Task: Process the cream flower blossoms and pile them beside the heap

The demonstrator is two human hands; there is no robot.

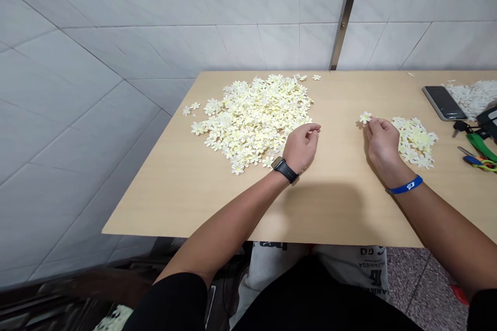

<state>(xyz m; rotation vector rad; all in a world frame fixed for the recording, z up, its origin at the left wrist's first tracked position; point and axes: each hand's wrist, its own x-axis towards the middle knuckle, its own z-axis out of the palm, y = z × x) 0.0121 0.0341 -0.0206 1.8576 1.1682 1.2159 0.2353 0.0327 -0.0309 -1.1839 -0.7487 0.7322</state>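
Observation:
My right hand (383,146) pinches a small white artificial flower (365,117) with a yellowish centre, held between thumb and fingertips just above the table. A smaller pile of loose flowers (414,140) lies right beside that hand, partly covered by it. At the right edge of a big heap of the same flowers (258,116) is my left hand (302,148), its fingers curled and pressed together. Whatever the left fingers may hold is hidden.
A wooden table (186,191) backs onto a tiled wall. On its right side lie a phone (443,103), white slender pieces (474,97), green-handled pliers (481,146) and scissors (479,161). A single flower (316,77) sits near the back edge.

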